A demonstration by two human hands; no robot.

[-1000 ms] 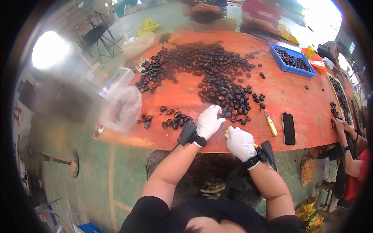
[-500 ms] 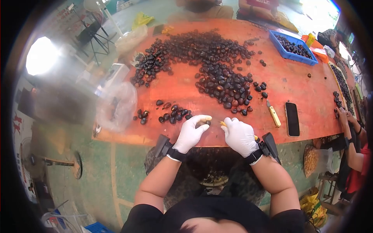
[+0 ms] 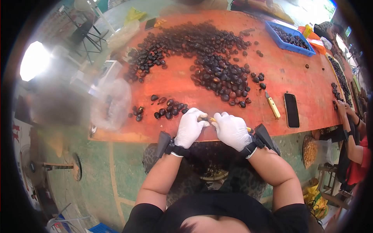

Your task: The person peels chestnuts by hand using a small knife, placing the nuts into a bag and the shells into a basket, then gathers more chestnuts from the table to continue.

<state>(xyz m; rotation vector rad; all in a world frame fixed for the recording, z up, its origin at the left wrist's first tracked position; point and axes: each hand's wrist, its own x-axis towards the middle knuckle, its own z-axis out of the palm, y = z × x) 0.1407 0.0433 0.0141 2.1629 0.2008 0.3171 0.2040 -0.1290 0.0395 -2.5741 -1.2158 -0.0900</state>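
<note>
Both my hands wear white gloves and meet low over the table's front edge. My left hand (image 3: 190, 128) is closed, pinching a small dark nut (image 3: 204, 119) between thumb and fingertips. Wrapped in my right hand (image 3: 234, 131) is a slim yellow-handled knife (image 3: 249, 129); its handle end sticks out near my wrist and its front end points at the nut. My glove hides most of the tool, and the blade is too small to make out. Just left of my left hand lies a small group of dark nuts (image 3: 169, 110).
A big pile of dark nuts (image 3: 221, 75) covers the middle of the orange table (image 3: 155, 134). Rightward lie another yellow-handled knife (image 3: 273, 106), a phone (image 3: 291, 110) and a blue tray (image 3: 289, 47) of nuts. A plastic bag (image 3: 116, 105) sits left. A co-worker's hands (image 3: 344, 108) work at right.
My hands have come closer together, bringing the knife's front end to the nut. The camera view has shifted slightly, so the table sits a little higher.
</note>
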